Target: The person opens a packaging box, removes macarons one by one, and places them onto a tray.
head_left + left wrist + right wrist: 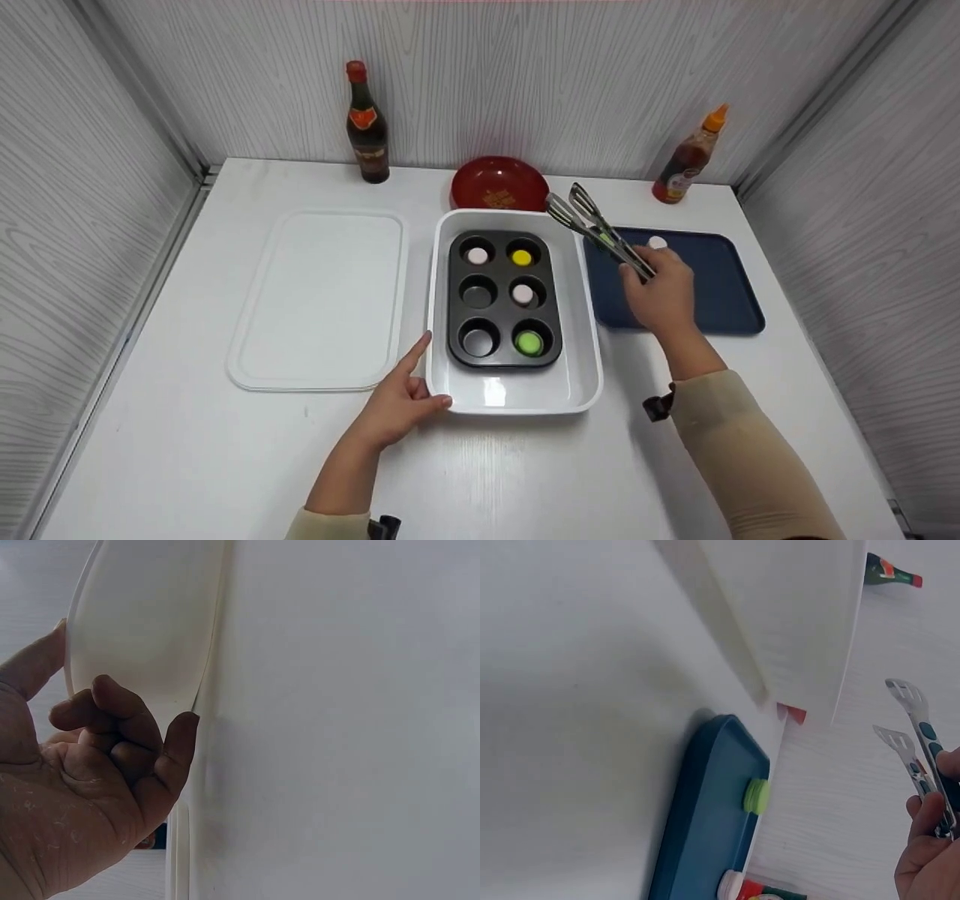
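My right hand (664, 289) grips metal tongs (600, 229), their slotted tips apart with nothing between them; in the right wrist view the tongs (919, 742) show dark inserts. Below them, a blue tray (712, 285) bears a green macaron (756, 796) and a pale pink macaron (730, 885). At the near left corner of a white tub (589, 352), my left hand (397, 401) touches the side with its straight index finger and the front rim with its thumb; its other fingers are bent. Inside the tub lies a dark muffin tin (501, 315), with pink, yellow and green macarons in some cups.
Left of the tub, a flat white lid (322, 300) lies on the table. Behind the tub stands a red bowl (500, 184). A dark bottle (367, 135) is at the back left, a sauce bottle (686, 165) at the back right. Panel walls enclose the table.
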The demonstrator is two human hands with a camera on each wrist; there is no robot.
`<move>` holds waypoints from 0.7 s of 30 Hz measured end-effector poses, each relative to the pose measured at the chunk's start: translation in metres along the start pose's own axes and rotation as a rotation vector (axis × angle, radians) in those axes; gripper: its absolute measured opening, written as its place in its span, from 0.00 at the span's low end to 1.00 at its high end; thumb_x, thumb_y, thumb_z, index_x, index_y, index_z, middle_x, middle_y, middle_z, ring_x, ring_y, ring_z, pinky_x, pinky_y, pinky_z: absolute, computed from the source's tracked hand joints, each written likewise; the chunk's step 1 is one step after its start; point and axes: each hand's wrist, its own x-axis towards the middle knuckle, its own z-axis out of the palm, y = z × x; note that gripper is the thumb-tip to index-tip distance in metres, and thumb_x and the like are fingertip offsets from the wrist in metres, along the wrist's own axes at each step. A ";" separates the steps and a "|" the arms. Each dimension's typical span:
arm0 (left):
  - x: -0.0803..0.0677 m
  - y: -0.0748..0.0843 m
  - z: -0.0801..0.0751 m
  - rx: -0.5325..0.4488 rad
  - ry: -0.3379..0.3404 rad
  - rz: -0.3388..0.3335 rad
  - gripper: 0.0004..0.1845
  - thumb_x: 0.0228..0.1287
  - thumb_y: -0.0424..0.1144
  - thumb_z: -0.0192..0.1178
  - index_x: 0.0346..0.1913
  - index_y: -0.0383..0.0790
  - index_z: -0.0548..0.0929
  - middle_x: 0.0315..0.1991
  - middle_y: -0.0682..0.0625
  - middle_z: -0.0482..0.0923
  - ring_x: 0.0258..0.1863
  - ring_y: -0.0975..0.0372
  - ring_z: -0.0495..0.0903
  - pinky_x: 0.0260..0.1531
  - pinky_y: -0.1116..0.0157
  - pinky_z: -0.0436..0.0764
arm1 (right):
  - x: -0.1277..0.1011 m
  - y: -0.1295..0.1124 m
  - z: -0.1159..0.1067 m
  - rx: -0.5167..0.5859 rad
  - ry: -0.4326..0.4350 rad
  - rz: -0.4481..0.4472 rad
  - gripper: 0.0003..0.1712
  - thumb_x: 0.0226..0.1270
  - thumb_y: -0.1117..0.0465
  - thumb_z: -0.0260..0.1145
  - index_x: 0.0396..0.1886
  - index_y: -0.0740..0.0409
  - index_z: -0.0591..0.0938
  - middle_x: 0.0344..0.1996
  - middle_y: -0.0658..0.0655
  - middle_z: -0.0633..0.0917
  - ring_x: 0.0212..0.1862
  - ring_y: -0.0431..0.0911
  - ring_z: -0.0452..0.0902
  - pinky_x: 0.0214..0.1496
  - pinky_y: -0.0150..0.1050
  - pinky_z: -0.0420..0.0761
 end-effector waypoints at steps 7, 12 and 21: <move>0.001 0.001 0.000 -0.014 -0.001 -0.010 0.57 0.59 0.27 0.75 0.87 0.44 0.52 0.18 0.55 0.65 0.18 0.66 0.64 0.22 0.70 0.65 | -0.001 -0.018 0.018 -0.008 -0.090 -0.072 0.16 0.68 0.67 0.73 0.53 0.72 0.88 0.40 0.68 0.85 0.39 0.61 0.82 0.44 0.56 0.80; 0.001 0.002 0.000 -0.007 -0.006 -0.010 0.57 0.60 0.27 0.75 0.87 0.44 0.52 0.18 0.55 0.65 0.19 0.66 0.64 0.22 0.70 0.66 | -0.001 -0.028 0.025 -0.039 -0.147 -0.100 0.16 0.68 0.68 0.73 0.54 0.70 0.88 0.41 0.67 0.85 0.39 0.60 0.82 0.44 0.56 0.80; 0.000 0.001 -0.001 -0.018 -0.011 0.006 0.57 0.60 0.27 0.74 0.87 0.42 0.50 0.18 0.55 0.64 0.18 0.66 0.64 0.22 0.71 0.65 | 0.001 -0.047 0.034 -0.153 -0.358 -0.144 0.20 0.73 0.63 0.72 0.61 0.67 0.86 0.47 0.65 0.84 0.42 0.57 0.81 0.46 0.55 0.80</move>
